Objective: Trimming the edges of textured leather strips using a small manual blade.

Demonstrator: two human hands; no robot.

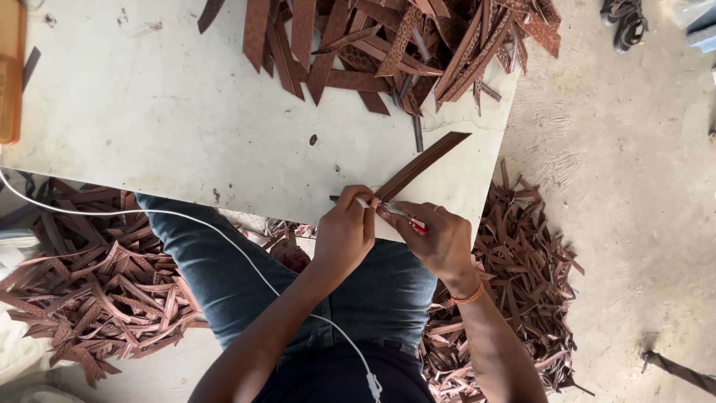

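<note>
At far left an orange box [10,71] sits on the edge of the white board [171,112], which lies across the person's knees. Below the board, on the floor to the left, lies a heap of brown scraps [97,287], and a white cable [186,218] runs from the left edge over the jeans [224,272] down toward the waist. Near the board's front edge the left hand [344,235] is curled, its fingertips pressed together in a pinch on the near end of a brown strip [421,164]. That strip lies flat on the board and slants up and to the right from the hands, its far end well short of the pile [403,41] of similar patterned strips heaped along the board's far edge. Just beside the left hand, the right hand [440,239] is closed around a small tool with a red handle [415,222], whose tip meets the strip's near end; what kind of tool it is cannot be told. An orange band [470,297] circles the right wrist. More scraps [514,291] cover the floor to the right of the knees, and beyond them is bare concrete [634,186].
</note>
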